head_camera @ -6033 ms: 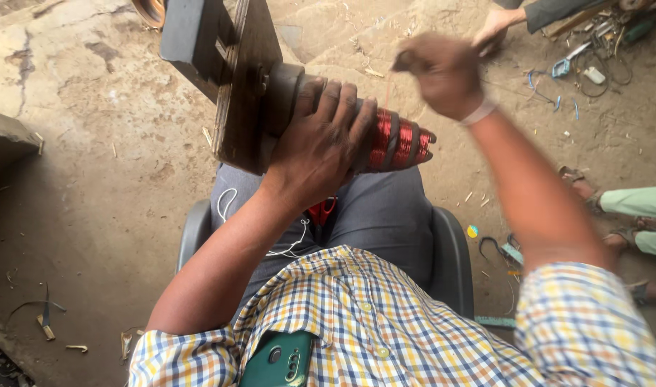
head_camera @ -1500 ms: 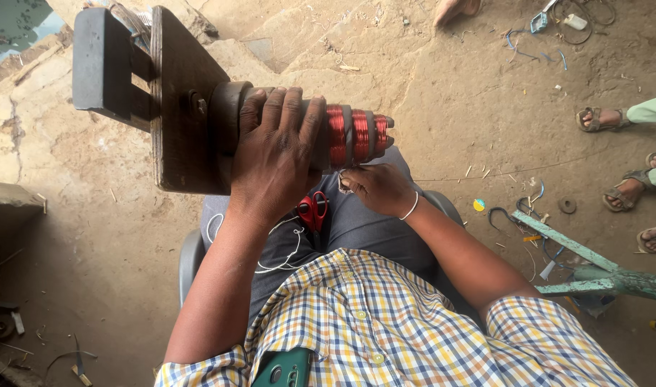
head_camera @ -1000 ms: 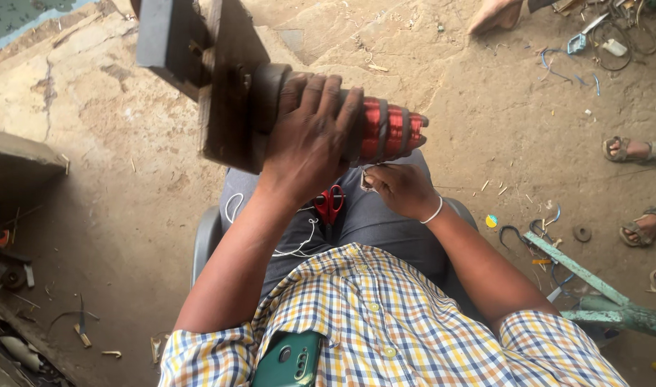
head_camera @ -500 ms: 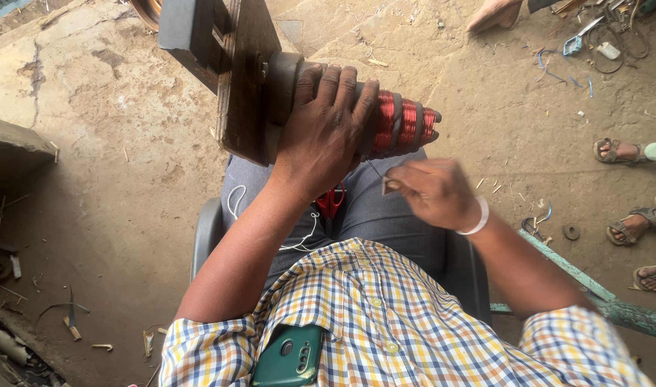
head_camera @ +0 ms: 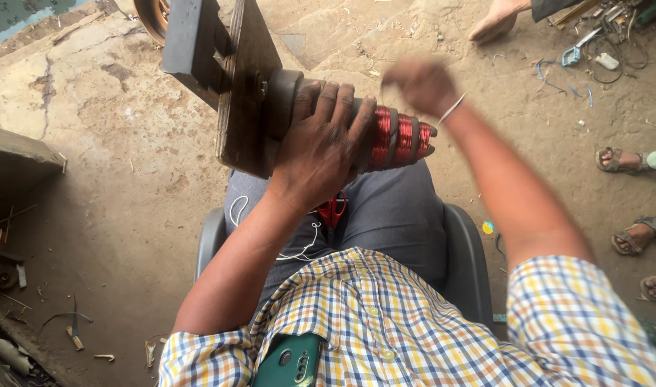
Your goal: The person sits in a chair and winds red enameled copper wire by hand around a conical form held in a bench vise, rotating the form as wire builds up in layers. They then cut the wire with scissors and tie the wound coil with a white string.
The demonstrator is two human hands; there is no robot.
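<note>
My left hand [head_camera: 321,147] is clamped over a dark cylindrical winding former that lies across my lap. Red copper wire coils [head_camera: 401,136] wrap the former's right end. Its left end is fixed to an upright wooden board [head_camera: 243,93] with a dark block [head_camera: 190,39] behind it. My right hand [head_camera: 421,84] is raised just above and beyond the coils, blurred by motion, fingers bunched together. I cannot see any wire in it. A red-handled tool [head_camera: 333,210] and a thin white cord [head_camera: 299,240] rest on my grey trousers.
I sit in a grey plastic chair [head_camera: 465,254] on a dirt floor. A green phone [head_camera: 288,362] sits in my shirt pocket. Other people's sandalled feet [head_camera: 618,159] are at the right, a bare foot [head_camera: 496,18] and scattered tools [head_camera: 600,36] at top right. Scrap lies at lower left.
My right hand has swung up from beside my lap to above the coils' far end. My left hand has stayed clamped on the former.
</note>
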